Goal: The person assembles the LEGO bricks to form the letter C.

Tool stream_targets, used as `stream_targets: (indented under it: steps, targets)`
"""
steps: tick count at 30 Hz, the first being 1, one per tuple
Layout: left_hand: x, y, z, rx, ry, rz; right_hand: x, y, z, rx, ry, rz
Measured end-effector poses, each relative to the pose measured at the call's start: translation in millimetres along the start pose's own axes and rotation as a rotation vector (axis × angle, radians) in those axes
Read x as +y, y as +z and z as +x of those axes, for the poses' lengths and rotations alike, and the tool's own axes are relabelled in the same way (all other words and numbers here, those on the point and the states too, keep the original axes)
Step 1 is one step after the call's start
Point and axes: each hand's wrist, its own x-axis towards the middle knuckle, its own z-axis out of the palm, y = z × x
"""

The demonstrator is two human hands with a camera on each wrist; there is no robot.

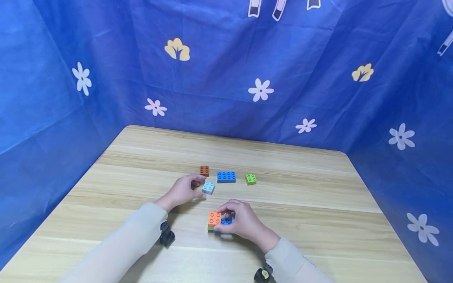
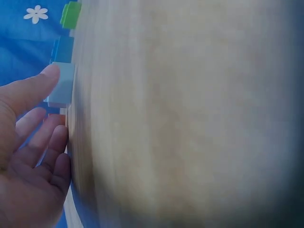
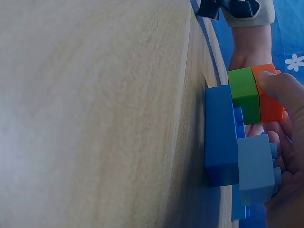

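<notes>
On the table in front of me, my right hand (image 1: 244, 222) grips a stack of toy building bricks. Its base is a long blue brick (image 3: 221, 137), with a green brick (image 3: 244, 95) at one end and an orange brick (image 1: 214, 217) on top of the green. A light-blue brick (image 3: 256, 168) shows at the near end in the right wrist view. The right thumb presses on the orange brick, and the fingers are partly hidden behind the stack. My left hand (image 1: 184, 191) spreads its thumb and fingers around a loose pale-blue brick (image 1: 208, 187); in the left wrist view its thumb overlaps that brick.
Behind the hands lie a brown brick (image 1: 204, 170), a long blue brick (image 1: 226, 177) and a small green brick (image 1: 251, 179). The wooden table (image 1: 318, 204) is bordered by a blue patterned curtain (image 1: 219, 78) at the back and sides.
</notes>
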Motion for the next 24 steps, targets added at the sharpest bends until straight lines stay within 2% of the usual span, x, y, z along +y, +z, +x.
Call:
stream_targets:
  steps: [7,13,18,24]
  targets:
    - [1.3,4.0,7.9,-0.015,0.026,0.039,0.4,0.3,-0.1,0.002,-0.003,0.008]
    - [4.2,7.7,10.8,-0.026,0.004,0.094,0.2,0.0,-0.3,0.008,-0.010,0.014]
    - [4.8,7.7,9.6,-0.016,0.009,0.107,-0.1,0.1,-0.5,0.011,-0.012,0.014]
    - [1.8,4.8,3.1,-0.016,0.030,0.081,0.8,1.0,-0.5,0.010,-0.008,0.014]
